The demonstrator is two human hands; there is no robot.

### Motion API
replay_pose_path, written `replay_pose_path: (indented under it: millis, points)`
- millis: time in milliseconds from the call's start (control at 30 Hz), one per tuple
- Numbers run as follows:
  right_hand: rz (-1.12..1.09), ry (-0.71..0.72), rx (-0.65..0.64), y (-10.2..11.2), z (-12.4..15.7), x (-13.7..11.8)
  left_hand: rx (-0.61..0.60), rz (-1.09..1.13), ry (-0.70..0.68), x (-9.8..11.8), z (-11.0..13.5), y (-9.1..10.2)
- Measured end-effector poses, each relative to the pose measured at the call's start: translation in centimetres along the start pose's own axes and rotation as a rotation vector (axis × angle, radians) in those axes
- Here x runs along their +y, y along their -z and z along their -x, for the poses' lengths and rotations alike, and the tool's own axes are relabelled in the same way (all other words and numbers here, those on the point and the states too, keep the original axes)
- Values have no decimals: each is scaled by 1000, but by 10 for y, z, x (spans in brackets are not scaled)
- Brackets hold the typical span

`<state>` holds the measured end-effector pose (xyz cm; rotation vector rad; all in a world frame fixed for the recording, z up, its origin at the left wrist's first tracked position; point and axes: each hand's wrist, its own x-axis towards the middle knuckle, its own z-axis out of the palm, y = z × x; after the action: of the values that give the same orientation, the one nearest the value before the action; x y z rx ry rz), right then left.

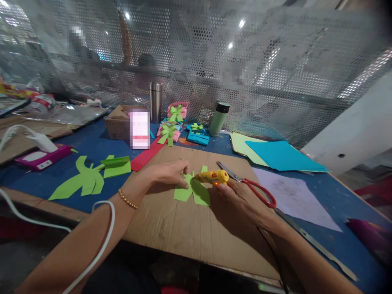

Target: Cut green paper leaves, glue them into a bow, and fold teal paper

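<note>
A light-green paper cut-out (200,194), shaped like a bow with strips, lies on a brown cardboard sheet (159,220). My left hand (173,172) is closed at its upper left side, the curled fingers and thumb gripping the paper. My right hand (239,198) is wrapped round a small yellow glue gun (214,177) with an orange glow on it. The gun's nozzle points left and meets the middle of the bow, or nearly so. Red-handled scissors (260,192) lie just beyond my right hand, partly hidden by it.
More green paper pieces (82,181) lie at left near a purple power strip (45,157). Small paper bags with bows (197,136), a steel flask (155,104) and a green bottle (219,120) stand behind. Blue sheets (281,155) and a metal blade (321,247) lie at right.
</note>
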<state>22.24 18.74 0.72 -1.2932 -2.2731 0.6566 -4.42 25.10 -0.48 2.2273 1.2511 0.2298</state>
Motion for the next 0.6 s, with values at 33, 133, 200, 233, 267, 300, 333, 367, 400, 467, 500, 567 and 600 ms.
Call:
replay_pose_path:
  millis: [33,133,200,233,267,300,333,367,400,467,500,567,600]
  points:
    - [-9,2,1,0,0,0,0,1,2,0,0,0]
    - [1,1,-11,3,1,0,-2,4,0,0,0,0]
    - [15,-3,-16,4,2,0,-3,5,-5,1,0,0]
    - [17,-7,-11,4,2,0,-4,7,-7,1,0,0]
    - [15,-11,-3,4,1,0,-4,10,-7,1,0,0]
    - [12,-12,4,4,1,0,-5,12,-8,2,1,0]
    - [15,-11,7,3,0,0,-6,11,-7,2,1,1]
    - [25,-9,6,3,-1,1,-7,10,-7,2,1,1]
    - [39,-9,-1,2,-1,1,-7,7,-7,3,1,1]
    - [60,-13,-19,2,-2,1,-3,0,-7,2,1,1]
    - [59,-17,-23,2,-2,1,-3,-3,-7,2,1,0]
    - [34,-23,-18,2,0,0,-3,-6,-6,2,1,0]
    - [21,-23,-16,2,0,0,-2,-9,-4,2,1,0]
